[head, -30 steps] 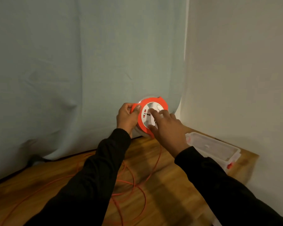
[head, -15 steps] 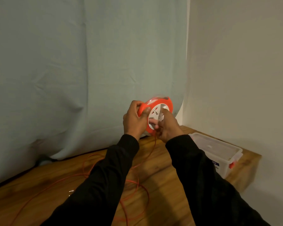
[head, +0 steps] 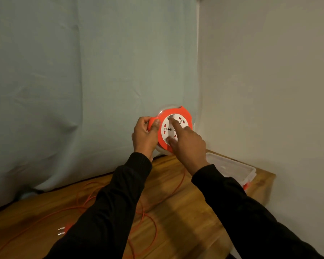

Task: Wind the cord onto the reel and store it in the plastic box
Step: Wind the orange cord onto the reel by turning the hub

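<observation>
An orange cord reel (head: 183, 114) with a white socket face is held up above the wooden table (head: 185, 217). My left hand (head: 144, 136) grips the reel's orange handle at its left side. My right hand (head: 187, 144) rests on the white face, forefinger stretched up across it and thumb at its lower edge. A thin orange cord (head: 180, 186) hangs from the reel and lies in loose loops on the table, ending in a two-pin plug (head: 63, 230) at the lower left. The clear plastic box (head: 234, 170), lid on, stands at the table's far right corner.
A pale blue cloth (head: 82, 81) hangs behind the table. A plain wall (head: 269, 90) closes off the right side. The table's right edge runs just past the box. My black sleeves cover part of the cord loops.
My right hand has gone from the lower part of the reel's face to spread across it, forefinger pointing up. The reel faces me more squarely. The plug has come into sight.
</observation>
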